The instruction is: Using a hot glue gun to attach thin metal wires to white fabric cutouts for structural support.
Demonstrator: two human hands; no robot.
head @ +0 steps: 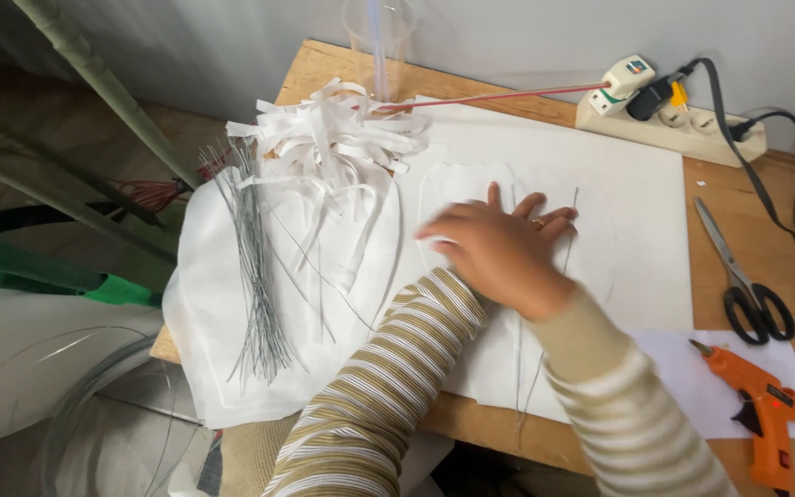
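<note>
Head view: right hand (508, 247) lies flat, grip open, pressing a white fabric piece (471, 184) at mid tabletop (766, 184); left hand hidden beneath it, grip unreadable. Fabric likely light, limp, slippery; pinch its edge. Thin wire (570, 221) just right, probably springy.

**A:** so what's the room like around there?

**B:** pretty plain tbh. Light wooden table (789, 244) shoved right up against a pale, whitish wall (526, 32). Soft, even light, no hard shadows anywhere.

**A:** and the left side?

**B:** the table edge stops there and you see down to a brownish floor (66, 120), kinda dim. Long green stalk-like poles (94, 69) lean across it, and there's green fabric (39, 271) lower down. Bottom left corner is something clear and curved (94, 396), can't tell what.
</note>
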